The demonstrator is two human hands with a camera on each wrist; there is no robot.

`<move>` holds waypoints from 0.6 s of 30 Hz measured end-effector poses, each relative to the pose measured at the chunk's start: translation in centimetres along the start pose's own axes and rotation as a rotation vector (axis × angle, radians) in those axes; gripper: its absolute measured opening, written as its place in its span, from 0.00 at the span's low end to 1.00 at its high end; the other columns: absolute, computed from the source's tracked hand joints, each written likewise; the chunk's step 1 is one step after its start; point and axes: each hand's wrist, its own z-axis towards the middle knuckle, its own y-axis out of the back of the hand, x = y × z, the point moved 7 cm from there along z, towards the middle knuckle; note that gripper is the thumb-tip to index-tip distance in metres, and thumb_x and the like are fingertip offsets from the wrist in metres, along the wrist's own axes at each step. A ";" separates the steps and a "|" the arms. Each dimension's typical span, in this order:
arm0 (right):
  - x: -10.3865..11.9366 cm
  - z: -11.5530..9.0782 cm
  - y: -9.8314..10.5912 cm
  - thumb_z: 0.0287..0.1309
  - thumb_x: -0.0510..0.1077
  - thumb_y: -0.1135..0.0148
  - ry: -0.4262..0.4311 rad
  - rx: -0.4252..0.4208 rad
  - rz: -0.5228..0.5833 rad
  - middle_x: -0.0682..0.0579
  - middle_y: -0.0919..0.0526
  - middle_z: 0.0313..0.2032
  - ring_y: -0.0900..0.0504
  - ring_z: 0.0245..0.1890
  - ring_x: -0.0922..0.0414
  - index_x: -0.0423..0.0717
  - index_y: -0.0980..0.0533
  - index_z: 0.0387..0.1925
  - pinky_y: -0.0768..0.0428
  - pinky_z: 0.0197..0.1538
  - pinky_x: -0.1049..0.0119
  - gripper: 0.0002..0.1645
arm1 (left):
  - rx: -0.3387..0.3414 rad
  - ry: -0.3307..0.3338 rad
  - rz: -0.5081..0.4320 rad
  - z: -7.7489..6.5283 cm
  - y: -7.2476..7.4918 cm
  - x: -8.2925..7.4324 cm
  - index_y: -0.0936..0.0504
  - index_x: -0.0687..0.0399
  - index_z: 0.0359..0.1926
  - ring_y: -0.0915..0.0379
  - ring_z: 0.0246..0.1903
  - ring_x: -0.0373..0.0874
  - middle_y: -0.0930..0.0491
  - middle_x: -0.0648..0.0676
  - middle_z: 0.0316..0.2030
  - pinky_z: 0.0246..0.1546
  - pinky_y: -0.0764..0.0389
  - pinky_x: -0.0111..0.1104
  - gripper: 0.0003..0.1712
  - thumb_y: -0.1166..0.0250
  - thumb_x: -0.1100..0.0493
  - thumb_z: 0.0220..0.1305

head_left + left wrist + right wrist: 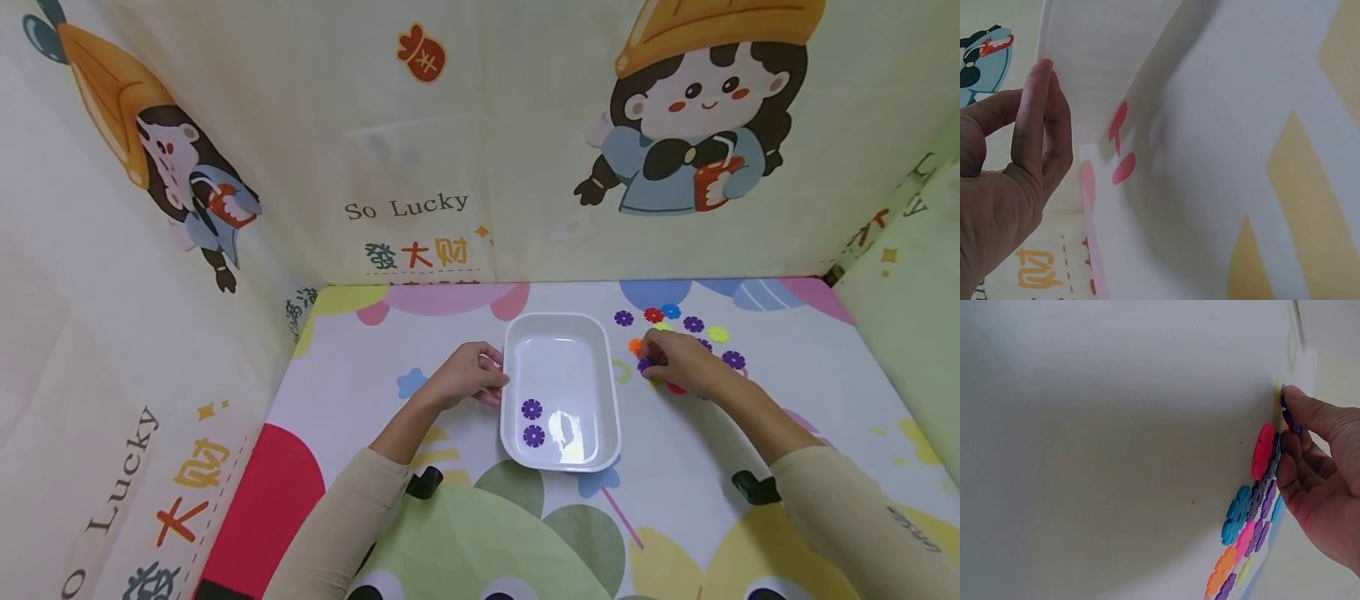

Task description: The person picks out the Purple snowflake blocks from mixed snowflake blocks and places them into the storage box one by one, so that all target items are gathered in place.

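Note:
A white plastic tray (559, 325) lies on the patterned table, with two purple snowflake discs (532, 409) inside near its left wall. My left hand (472, 372) holds the tray by its left rim, fingertips against the edge in the left wrist view. To the right of the tray, my right hand (684, 360) pinches a purple snowflake disc (1290, 415) between thumb and fingers. Around that hand, loose discs in several colours are spread, among them a red disc (653, 315), a blue disc (671, 311) and a yellow disc (717, 334). Some are partly hidden under the hand.
Printed cloth walls (525, 167) stand behind the table and at both sides. The tablecloth (457, 533) carries large coloured shapes. Black wrist straps (425, 483) show at both sleeves. A dark object (221, 590) shows at the lower left edge.

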 end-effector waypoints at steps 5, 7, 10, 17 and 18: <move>0.1 -0.3 0.1 0.62 0.39 0.28 0.002 0.007 0.014 0.50 0.17 0.39 0.20 0.40 0.53 0.45 0.25 0.44 0.08 0.50 0.54 0.14 | 0.002 -0.004 -0.002 0.0 0.0 0.0 0.27 0.69 0.58 0.14 0.24 0.46 0.16 0.66 0.38 0.37 0.07 0.48 0.21 0.32 0.67 0.68; 0.2 -0.5 0.1 0.64 0.39 0.29 0.002 0.009 0.028 0.49 0.16 0.40 0.19 0.41 0.53 0.46 0.25 0.45 0.08 0.51 0.52 0.12 | 0.003 -0.009 -0.001 0.1 0.0 0.0 0.27 0.69 0.58 0.14 0.24 0.46 0.16 0.66 0.38 0.36 0.07 0.47 0.21 0.32 0.66 0.68; 0.4 -0.6 0.5 0.65 0.38 0.30 0.006 0.007 0.038 0.48 0.15 0.42 0.18 0.43 0.51 0.46 0.25 0.45 0.08 0.51 0.52 0.11 | 0.004 -0.010 -0.003 0.1 -0.1 0.0 0.27 0.69 0.58 0.14 0.24 0.46 0.16 0.65 0.38 0.36 0.07 0.47 0.21 0.32 0.66 0.68; 1.8 -0.8 2.0 0.64 0.36 0.31 0.033 -0.016 0.070 0.45 0.16 0.42 0.17 0.40 0.51 0.45 0.25 0.44 0.08 0.40 0.63 0.11 | -0.002 -0.005 -0.010 0.2 0.0 0.1 0.26 0.68 0.57 0.14 0.24 0.47 0.16 0.65 0.38 0.36 0.07 0.48 0.21 0.31 0.66 0.68; 2.2 -0.8 2.2 0.65 0.36 0.31 0.044 -0.019 0.079 0.45 0.16 0.42 0.16 0.39 0.51 0.45 0.25 0.45 0.08 0.40 0.63 0.11 | -0.004 -0.006 -0.012 0.3 0.0 0.1 0.26 0.68 0.57 0.14 0.24 0.46 0.16 0.65 0.38 0.35 0.07 0.47 0.20 0.31 0.66 0.67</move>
